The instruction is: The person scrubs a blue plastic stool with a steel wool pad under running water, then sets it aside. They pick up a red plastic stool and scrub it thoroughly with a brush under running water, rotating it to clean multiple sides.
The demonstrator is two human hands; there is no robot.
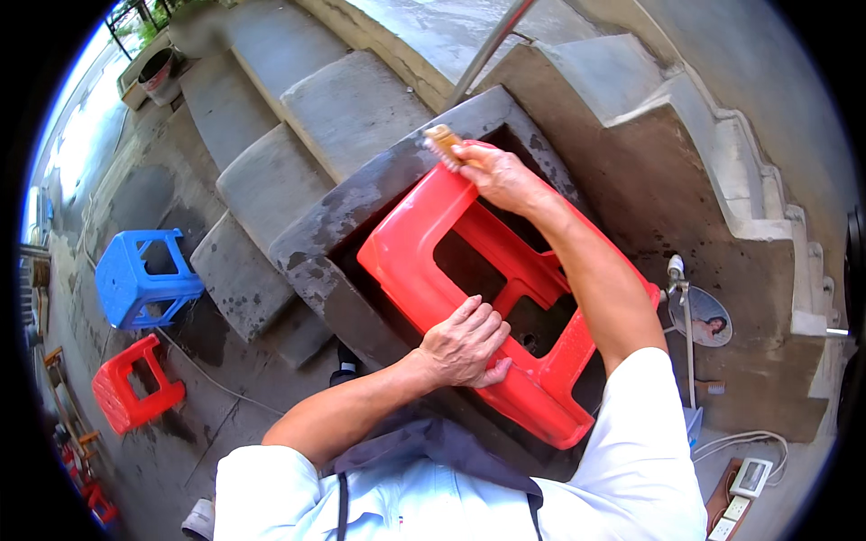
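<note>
Three stools showed plainly, one blue and two red. At left, the first red stool (115,397) and the blue stool (126,287) stood on the floor (216,397); one bucket (161,88) was near the steps (275,176). One tiny coloured tag marked the white shirt (280,496) at bottom centre.

Inside one concrete basin (316,293) lay the second red stool (406,248), on its side, its long axis running from upper left to lower right. The right hand (505,178) grasped one wooden brush (444,141) at the stool's upper corner, bristles turned down and left. The left hand (465,347) lay on the near side, fingers bent; its underside was hidden, so whether it gripped I could not tell.

Farther right came one tap (676,269), one round disc (693,311) showing a person, a second brush (711,387) and one brown board (721,499) with white sockets (735,508).
</note>
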